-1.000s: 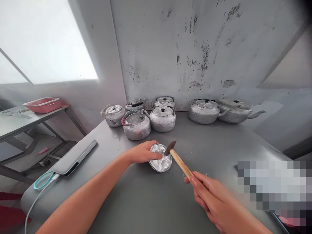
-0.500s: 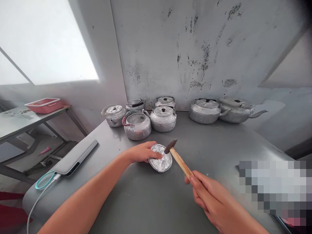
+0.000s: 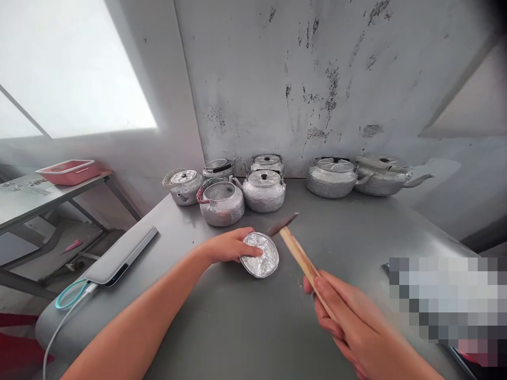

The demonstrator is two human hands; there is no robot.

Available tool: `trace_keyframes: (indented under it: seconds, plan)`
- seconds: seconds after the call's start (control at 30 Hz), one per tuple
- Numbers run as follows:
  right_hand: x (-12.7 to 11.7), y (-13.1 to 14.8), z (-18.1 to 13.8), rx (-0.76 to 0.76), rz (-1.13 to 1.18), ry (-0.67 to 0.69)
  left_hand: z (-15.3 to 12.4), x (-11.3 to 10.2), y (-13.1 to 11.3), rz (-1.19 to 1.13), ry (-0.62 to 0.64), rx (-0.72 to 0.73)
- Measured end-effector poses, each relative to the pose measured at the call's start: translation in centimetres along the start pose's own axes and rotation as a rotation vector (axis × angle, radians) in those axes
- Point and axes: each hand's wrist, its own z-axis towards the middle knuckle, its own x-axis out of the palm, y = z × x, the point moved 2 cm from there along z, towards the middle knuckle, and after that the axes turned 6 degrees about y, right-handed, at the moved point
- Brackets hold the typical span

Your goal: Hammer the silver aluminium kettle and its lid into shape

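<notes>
A round dimpled aluminium lid [image 3: 261, 257] lies upside down on the grey metal table [image 3: 245, 322]. My left hand [image 3: 229, 245] grips its left rim, thumb pressed inside it. My right hand [image 3: 348, 322] is wrapped round the wooden handle of a small hammer [image 3: 295, 248]. The hammer's dark head is raised above and to the right of the lid, not touching it.
Several aluminium kettles [image 3: 263, 190] stand along the back by the stained wall; one [image 3: 221, 201] has no lid. A flat grey device [image 3: 121, 253] with a teal cable lies at the left edge. A second table with a pink tray [image 3: 69, 170] stands at far left.
The hammer head has lifted up and to the right, away from the lid's inside. My left hand has kept its hold on the lid.
</notes>
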Motion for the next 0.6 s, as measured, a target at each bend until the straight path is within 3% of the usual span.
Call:
trace_keyframes:
  seconds: [0.17, 0.27, 0.4, 0.6]
  plan:
    - [0.04, 0.01, 0.07, 0.079, -0.016, 0.040, -0.09, -0.06, 0.01, 0.002, 0.004, -0.010]
    - [-0.12, 0.18, 0.05, 0.001, 0.016, -0.047, -0.05, -0.08, 0.09, 0.004, 0.002, -0.001]
    - [0.12, 0.09, -0.01, 0.046, -0.028, 0.031, 0.02, -0.04, 0.19, -0.017, 0.024, 0.000]
    - [0.22, 0.38, -0.22, 0.003, -0.019, 0.034, -0.21, 0.08, -0.12, -0.015, 0.028, 0.005]
